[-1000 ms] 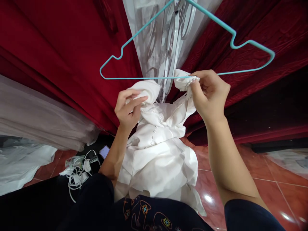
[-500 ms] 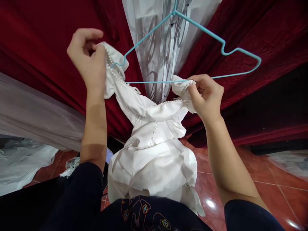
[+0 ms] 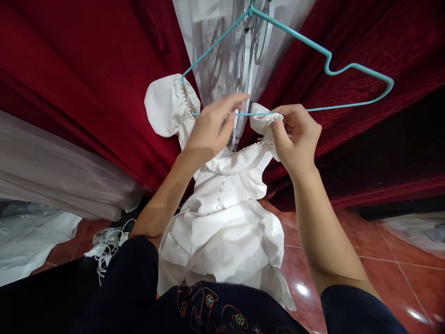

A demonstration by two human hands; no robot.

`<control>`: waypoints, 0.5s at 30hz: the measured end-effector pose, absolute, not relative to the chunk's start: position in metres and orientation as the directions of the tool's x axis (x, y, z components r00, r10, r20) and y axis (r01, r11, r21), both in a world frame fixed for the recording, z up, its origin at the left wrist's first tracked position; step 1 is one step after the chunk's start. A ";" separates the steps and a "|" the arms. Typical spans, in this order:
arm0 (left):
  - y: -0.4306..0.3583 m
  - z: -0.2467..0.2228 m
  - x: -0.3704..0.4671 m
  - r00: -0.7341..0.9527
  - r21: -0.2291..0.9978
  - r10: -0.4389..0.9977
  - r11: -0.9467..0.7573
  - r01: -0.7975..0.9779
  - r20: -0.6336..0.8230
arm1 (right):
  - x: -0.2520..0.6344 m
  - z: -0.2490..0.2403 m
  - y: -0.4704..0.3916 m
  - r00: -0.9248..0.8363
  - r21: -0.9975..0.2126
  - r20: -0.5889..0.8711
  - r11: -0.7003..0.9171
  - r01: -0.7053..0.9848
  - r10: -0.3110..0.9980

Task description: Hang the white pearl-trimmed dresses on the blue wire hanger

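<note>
A white dress (image 3: 222,232) with pearl trim and a row of small buttons hangs in front of me. Its left puffed sleeve (image 3: 162,106) sits over the left end of a teal hanger (image 3: 292,31). The hanger's right end sticks out bare beyond the other sleeve (image 3: 260,121). My right hand (image 3: 299,137) pinches the pearl-edged shoulder of that right sleeve, close to the hanger's lower bar. My left hand (image 3: 217,123), slightly blurred, is in front of the neckline near the bar, fingers apart and holding nothing.
Dark red curtains (image 3: 114,69) hang on both sides, with sheer white fabric (image 3: 208,41) between them behind the hanger. White cables (image 3: 107,250) lie at lower left. Pale tulle (image 3: 38,232) spreads over the red tiled floor (image 3: 378,241).
My left hand has let go of the left sleeve and moved right, to the middle of the neckline. That sleeve now hangs on the hanger's end. My right hand keeps its pinch.
</note>
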State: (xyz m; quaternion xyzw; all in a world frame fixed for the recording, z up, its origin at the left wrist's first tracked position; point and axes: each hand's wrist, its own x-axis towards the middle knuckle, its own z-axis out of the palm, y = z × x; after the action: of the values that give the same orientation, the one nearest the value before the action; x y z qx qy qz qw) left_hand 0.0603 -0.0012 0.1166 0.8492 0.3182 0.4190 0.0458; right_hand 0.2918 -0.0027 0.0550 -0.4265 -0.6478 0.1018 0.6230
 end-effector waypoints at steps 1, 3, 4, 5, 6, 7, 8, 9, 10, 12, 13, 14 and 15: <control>0.000 0.108 0.067 0.470 0.326 0.596 -0.779 0.535 0.651 | 0.291 0.054 -0.004 0.139 -0.666 0.716 0.612 0.426 0.684; 0.002 0.095 0.076 0.442 0.305 0.603 -0.759 0.576 0.664 | 0.290 0.052 -0.010 0.125 -0.664 0.713 0.607 0.436 0.690; 0.002 0.091 0.079 0.417 0.303 0.601 -0.751 0.587 0.682 | 0.288 0.051 -0.015 0.112 -0.657 0.714 0.605 0.450 0.691; 0.002 0.088 0.081 0.394 0.305 0.599 -0.745 0.594 0.697 | 0.287 0.051 -0.020 0.105 -0.645 0.718 0.600 0.473 0.688; 0.001 0.087 0.082 0.379 0.309 0.599 -0.741 0.596 0.705 | 0.287 0.050 -0.024 0.112 -0.631 0.726 0.593 0.500 0.678; -0.001 0.087 0.082 0.369 0.314 0.599 -0.739 0.595 0.711 | 0.288 0.050 -0.028 0.138 -0.616 0.743 0.588 0.524 0.655; -0.001 0.088 0.082 0.364 0.318 0.597 -0.741 0.591 0.715 | 0.293 0.048 -0.029 0.186 -0.600 0.768 0.588 0.542 0.613; -0.002 0.090 0.081 0.357 0.323 0.596 -0.742 0.587 0.719 | 0.301 0.047 -0.028 0.255 -0.576 0.804 0.599 0.556 0.537; -0.001 0.092 0.080 0.350 0.329 0.597 -0.741 0.586 0.722 | 0.314 0.045 -0.023 0.328 -0.537 0.842 0.620 0.572 0.428; 0.001 0.095 0.077 0.340 0.346 0.611 -0.732 0.587 0.714 | 0.351 0.042 -0.008 0.459 -0.436 0.876 0.651 0.621 0.149; 0.003 0.096 0.076 0.339 0.357 0.622 -0.725 0.589 0.705 | 0.373 0.042 0.001 0.478 -0.397 0.877 0.646 0.652 0.057; 0.004 0.097 0.075 0.342 0.367 0.634 -0.720 0.589 0.694 | 0.396 0.045 0.010 0.524 -0.427 0.851 0.616 0.662 0.026; 0.005 0.098 0.074 0.348 0.377 0.643 -0.717 0.587 0.682 | 0.416 0.049 0.018 0.555 -0.482 0.830 0.568 0.667 0.052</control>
State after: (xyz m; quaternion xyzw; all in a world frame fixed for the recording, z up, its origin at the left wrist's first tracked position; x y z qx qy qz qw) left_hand 0.0739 0.0049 0.0981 0.8203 0.3748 0.4307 0.0329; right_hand 0.4156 0.0182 0.0492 -0.4206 -0.4277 -0.1984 0.7751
